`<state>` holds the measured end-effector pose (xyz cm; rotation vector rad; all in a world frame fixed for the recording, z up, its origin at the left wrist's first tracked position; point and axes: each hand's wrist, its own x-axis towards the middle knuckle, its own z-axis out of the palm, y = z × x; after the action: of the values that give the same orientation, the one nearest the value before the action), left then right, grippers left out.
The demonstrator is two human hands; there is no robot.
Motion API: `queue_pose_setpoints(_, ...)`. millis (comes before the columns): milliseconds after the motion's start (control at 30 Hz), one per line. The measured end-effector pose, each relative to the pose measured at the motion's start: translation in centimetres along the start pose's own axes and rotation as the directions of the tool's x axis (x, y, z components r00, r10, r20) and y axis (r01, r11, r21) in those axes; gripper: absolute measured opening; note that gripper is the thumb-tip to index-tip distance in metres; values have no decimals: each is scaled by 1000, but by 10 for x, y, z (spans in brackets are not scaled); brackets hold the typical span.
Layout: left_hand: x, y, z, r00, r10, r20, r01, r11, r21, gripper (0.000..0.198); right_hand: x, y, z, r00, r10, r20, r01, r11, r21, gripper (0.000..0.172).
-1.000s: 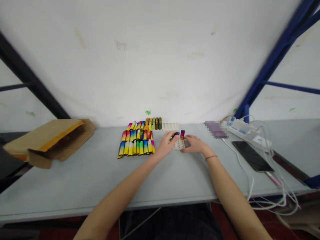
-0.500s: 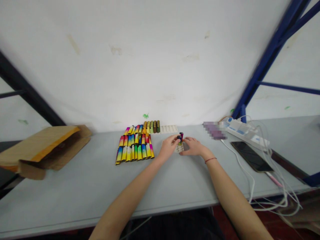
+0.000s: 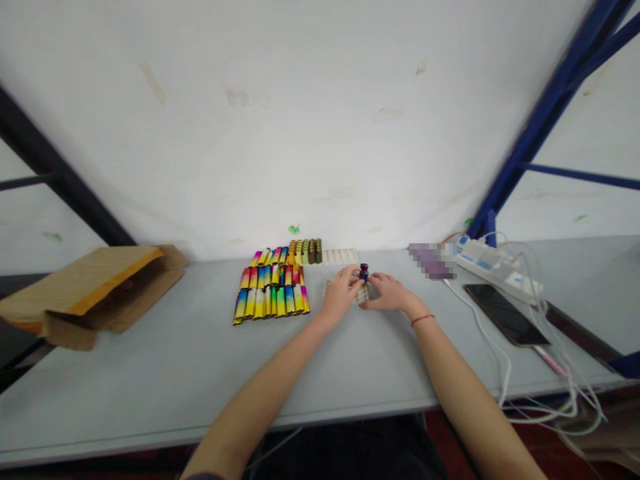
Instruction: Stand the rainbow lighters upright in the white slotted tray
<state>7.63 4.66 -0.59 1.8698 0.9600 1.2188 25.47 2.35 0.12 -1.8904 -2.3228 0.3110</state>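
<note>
My left hand (image 3: pixel 341 292) pinches a small dark-topped tube (image 3: pixel 364 274) over a white tray (image 3: pixel 329 285) with rows of small holes. A second tube with a dark and reddish top stands right behind the first. My right hand (image 3: pixel 390 292) curves around the tray's right end, thumb at the near side and fingers at the far side. Both hands hide much of this tray. To the left, several shiny, multicoloured tubes (image 3: pixel 270 302) lie in rows. Behind them, several gold, brown and green tubes (image 3: pixel 306 251) stand upright, packed together.
Another white holed tray (image 3: pixel 340 257) lies by the wall. On the left is an open cardboard box (image 3: pixel 100 283). At right lie a black phone (image 3: pixel 506 315), a pixelated purple item (image 3: pixel 431 261), a white power strip (image 3: pixel 495 267) and loose white cables (image 3: pixel 483 327). Blue posts (image 3: pixel 530 127) frame the right side.
My left hand has shifted slightly right, and the tube it pinches now sits closer to the second one. The right hand has hardly moved. The whole view has shifted a little.
</note>
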Motion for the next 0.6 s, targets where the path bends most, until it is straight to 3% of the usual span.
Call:
queue_pose_setpoints(400, -4, 4, -11, 977, 138, 162, -186, 926, 329, 38, -2, -1, -6, 999, 19, 31, -19, 1000, -2, 80)
queue_pose_setpoints(500, -3, 7, -14, 977, 143, 159, -195, 901, 387, 41, -2, 1, -7, 999, 9, 34, -9, 1000, -1, 79)
queue_pose_setpoints(600, 1, 12, -33, 985, 151, 81, -171, 883, 436, 39, -1, 2, -7, 999, 8, 41, -8, 1000, -3, 78)
